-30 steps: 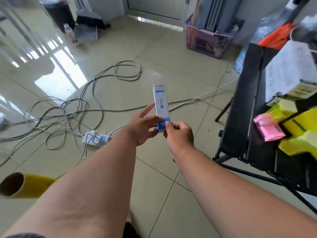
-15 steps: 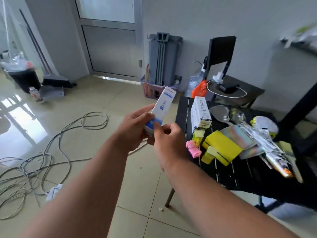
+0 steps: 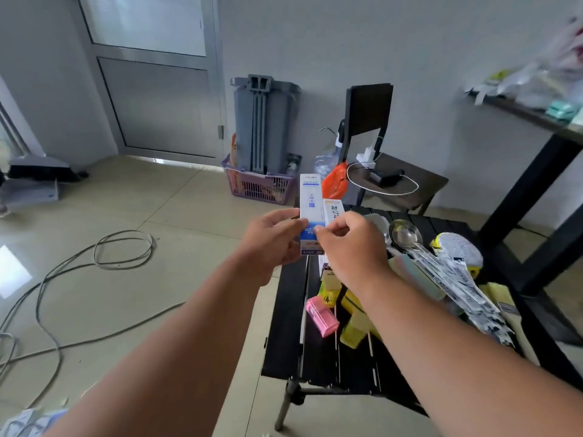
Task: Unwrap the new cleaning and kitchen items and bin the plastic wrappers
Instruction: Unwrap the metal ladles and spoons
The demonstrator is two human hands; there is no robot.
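I hold a slim white and blue box (image 3: 310,203) upright in front of me, above the near left corner of a low black table (image 3: 290,335). My left hand (image 3: 271,238) grips its lower end from the left. My right hand (image 3: 350,244) pinches the same lower end from the right with thumb and fingertips. On the table lie a second white box (image 3: 333,209), a pink item (image 3: 321,315), yellow sponges (image 3: 355,326), metal spoons (image 3: 405,236) and long items in printed plastic wrappers (image 3: 457,279).
Cables (image 3: 104,253) loop over the tiled floor at left. A purple basket (image 3: 258,187) and a grey folded rack (image 3: 263,121) stand by the wall. A black chair (image 3: 394,181) with a charger sits behind the table, and a taller table (image 3: 536,121) at right.
My view has swung up and right from the floor to the table. The box stays in both hands and now stands upright again after a tilt.
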